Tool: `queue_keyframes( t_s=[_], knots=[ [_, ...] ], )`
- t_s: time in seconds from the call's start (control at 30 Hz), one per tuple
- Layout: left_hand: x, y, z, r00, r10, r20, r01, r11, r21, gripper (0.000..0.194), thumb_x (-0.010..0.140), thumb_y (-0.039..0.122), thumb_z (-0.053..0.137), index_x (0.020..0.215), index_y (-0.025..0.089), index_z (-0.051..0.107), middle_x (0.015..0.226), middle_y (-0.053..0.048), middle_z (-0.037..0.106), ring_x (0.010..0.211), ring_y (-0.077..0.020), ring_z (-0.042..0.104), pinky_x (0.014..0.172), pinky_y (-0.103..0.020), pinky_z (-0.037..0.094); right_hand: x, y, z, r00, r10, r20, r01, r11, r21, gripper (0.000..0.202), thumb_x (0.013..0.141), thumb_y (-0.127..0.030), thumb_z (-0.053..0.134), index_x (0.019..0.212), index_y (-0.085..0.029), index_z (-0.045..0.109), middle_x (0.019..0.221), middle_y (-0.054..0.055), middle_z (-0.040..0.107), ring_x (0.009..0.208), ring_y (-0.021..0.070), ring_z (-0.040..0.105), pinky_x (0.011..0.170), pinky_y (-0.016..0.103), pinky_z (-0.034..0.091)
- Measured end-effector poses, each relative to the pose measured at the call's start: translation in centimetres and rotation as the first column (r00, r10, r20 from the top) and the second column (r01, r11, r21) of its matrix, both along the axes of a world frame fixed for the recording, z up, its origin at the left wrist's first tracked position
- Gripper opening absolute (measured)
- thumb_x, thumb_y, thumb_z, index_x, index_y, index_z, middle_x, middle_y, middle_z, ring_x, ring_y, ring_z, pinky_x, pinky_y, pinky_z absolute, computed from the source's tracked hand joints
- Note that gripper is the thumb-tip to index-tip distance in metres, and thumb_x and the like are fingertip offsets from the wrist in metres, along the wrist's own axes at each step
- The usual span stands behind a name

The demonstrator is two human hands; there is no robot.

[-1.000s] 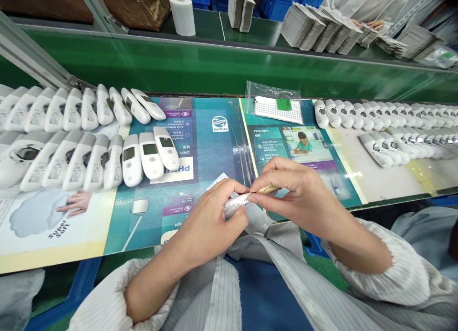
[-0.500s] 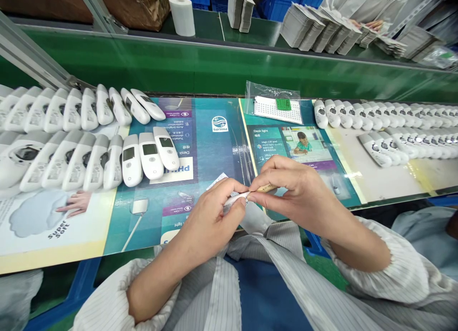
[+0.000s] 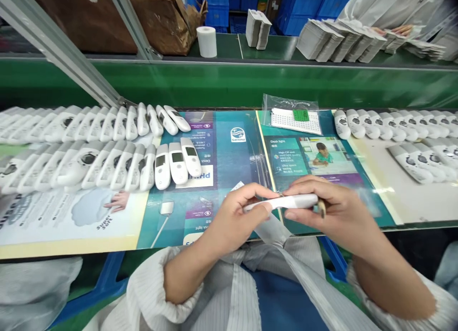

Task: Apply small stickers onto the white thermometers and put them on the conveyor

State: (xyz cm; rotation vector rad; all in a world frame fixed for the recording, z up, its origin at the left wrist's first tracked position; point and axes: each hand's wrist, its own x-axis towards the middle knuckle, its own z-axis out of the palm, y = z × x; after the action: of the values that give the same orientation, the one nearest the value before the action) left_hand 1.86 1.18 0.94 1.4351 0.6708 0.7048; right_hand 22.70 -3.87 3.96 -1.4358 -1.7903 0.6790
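A white handheld thermometer [image 3: 294,201] with a grey end is held level, edge-on, above the front of the table. My left hand [image 3: 238,221] pinches its left end between thumb and fingers. My right hand [image 3: 338,204] grips the other end and also keeps a tan, wooden-looking stick [image 3: 321,208] tucked in its fingers, mostly hidden. A small white printed slip [image 3: 236,186] shows just behind my left hand. To the left, several similar thermometers [image 3: 177,161] stand closest to my hands, with dark screens facing up.
Long rows of thermometers lie at left [image 3: 100,166] and right [image 3: 388,123]. A clear bag [image 3: 291,116] with a dotted sheet and green label lies at the table's back. Beyond the green ledge stand a white roll [image 3: 206,41], folded paper stacks [image 3: 318,40] and another person's hands [image 3: 402,29].
The view has shifted left. The thermometer has turned so its long side shows, and my right hand has gone from holding the tan stick against it to gripping its end.
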Motion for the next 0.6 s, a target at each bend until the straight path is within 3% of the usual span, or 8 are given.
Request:
queue_keyframes(
  t_s=[0.07,0.13,0.2,0.27,0.33,0.43,0.53,0.6],
  knots=[
    [-0.5,0.5,0.2,0.989,-0.050,-0.141,0.089,0.953,0.291,0.031,0.097,0.029,0.054,0.125,0.020,0.063,0.132,-0.013,0.064,0.117,-0.0263,0.061,0.098,-0.041,0.050,2.4,0.0,-0.5,0.993,-0.120,-0.015,0.120,0.993,-0.020,0.021,0.078,-0.041,0.082,0.093,-0.028,0.075,0.081,0.002,0.072,0.064,0.0171,0.064,0.052,0.027,0.050],
    [-1.4,1.1,0.2,0.934,-0.039,-0.355,0.254,0.773,0.581,0.036,0.098,0.024,0.054,0.134,0.020,0.059,0.152,-0.015,0.049,0.141,-0.0338,0.042,0.114,-0.053,0.037,6.2,0.1,-0.9,0.945,-0.326,0.000,0.325,0.945,-0.040,0.024,0.076,-0.044,0.083,0.094,-0.029,0.076,0.070,0.001,0.070,0.050,0.0146,0.056,0.041,0.026,0.041],
    [-2.2,1.7,-0.3,0.831,-0.008,-0.557,0.456,0.584,0.672,0.031,0.098,0.022,0.056,0.128,0.019,0.063,0.150,-0.016,0.051,0.143,-0.0401,0.038,0.114,-0.063,0.034,10.5,0.2,-1.2,0.835,-0.548,0.051,0.549,0.835,-0.016,0.017,0.074,-0.039,0.085,0.084,-0.029,0.077,0.054,-0.001,0.061,0.041,0.0122,0.049,0.037,0.026,0.033],
    [-2.3,1.8,-1.2,0.741,0.052,-0.669,0.568,0.483,0.666,0.029,0.097,0.023,0.059,0.125,0.019,0.065,0.144,-0.016,0.058,0.137,-0.0421,0.045,0.108,-0.065,0.039,14.3,0.2,-1.5,0.728,-0.676,0.113,0.679,0.734,0.010,0.012,0.076,-0.038,0.083,0.078,-0.029,0.075,0.044,-0.003,0.050,0.036,0.0110,0.043,0.035,0.027,0.028],
    [-1.6,1.7,-2.0,0.692,0.192,-0.696,0.552,0.482,0.681,0.035,0.097,0.027,0.060,0.131,0.018,0.061,0.145,-0.017,0.057,0.132,-0.0423,0.049,0.103,-0.064,0.042,17.2,0.1,-1.8,0.685,-0.706,0.178,0.708,0.703,0.065,0.013,0.082,-0.041,0.077,0.079,-0.029,0.075,0.042,-0.004,0.047,0.034,0.0111,0.040,0.034,0.028,0.026],
    [-0.4,1.7,-2.1,0.632,0.344,-0.694,0.491,0.515,0.702,0.040,0.100,0.031,0.054,0.138,0.018,0.055,0.148,-0.018,0.053,0.128,-0.0421,0.051,0.096,-0.060,0.045,19.7,0.4,-2.4,0.692,-0.673,0.262,0.657,0.737,0.160,0.016,0.081,-0.042,0.077,0.074,-0.028,0.074,0.047,0.000,0.057,0.036,0.0129,0.047,0.036,0.029,0.031],
    [-1.1,3.3,-0.6,0.587,0.434,-0.683,0.443,0.534,0.720,0.037,0.102,0.028,0.045,0.135,0.016,0.057,0.138,-0.019,0.060,0.121,-0.0388,0.056,0.095,-0.054,0.047,20.7,1.2,-2.5,0.685,-0.664,0.298,0.633,0.746,0.207,0.019,0.071,-0.039,0.085,0.064,-0.028,0.071,0.053,0.004,0.062,0.044,0.0162,0.054,0.041,0.032,0.034],
    [-2.7,5.3,0.7,0.466,0.596,-0.654,0.333,0.567,0.754,0.035,0.103,0.028,0.038,0.122,0.012,0.063,0.117,-0.021,0.066,0.110,-0.0380,0.060,0.095,-0.053,0.047,20.3,1.5,-2.1,0.652,-0.693,0.309,0.640,0.721,0.265,0.020,0.066,-0.039,0.088,0.065,-0.029,0.070,0.056,0.004,0.059,0.051,0.0186,0.052,0.045,0.033,0.031]
  ],
)
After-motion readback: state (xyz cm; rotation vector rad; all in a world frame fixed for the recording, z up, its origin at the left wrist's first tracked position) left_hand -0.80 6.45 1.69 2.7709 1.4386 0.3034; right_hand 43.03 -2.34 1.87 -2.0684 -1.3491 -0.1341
